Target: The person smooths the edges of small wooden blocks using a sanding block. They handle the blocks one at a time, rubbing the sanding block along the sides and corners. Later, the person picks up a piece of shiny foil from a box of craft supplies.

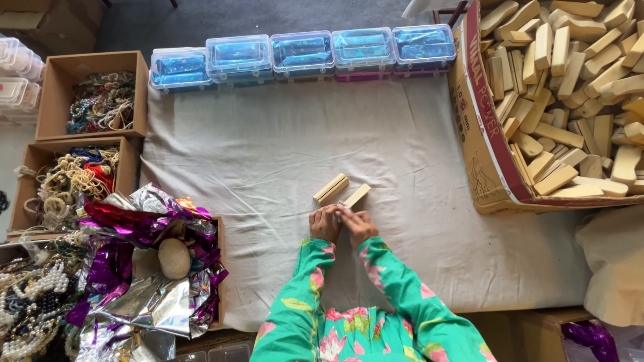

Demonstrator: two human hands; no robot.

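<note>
Cloth (268, 167), pale and wrinkled, covers the work surface in front of me. Far right, a big cardboard box (483, 134) is heaped with wooden blocks (577, 100). Along the far edge runs a row of clear plastic cases (302, 53) with blue contents. On the left, open boxes hold bead strings (100, 100), and shiny purple and silver foil (147, 268) lies near them. My left hand (325, 224) and right hand (357, 224) touch, fingers pinched narrow on one wooden piece (355, 196). A second wooden piece (331, 189) lies just left of it, untouched.
</note>
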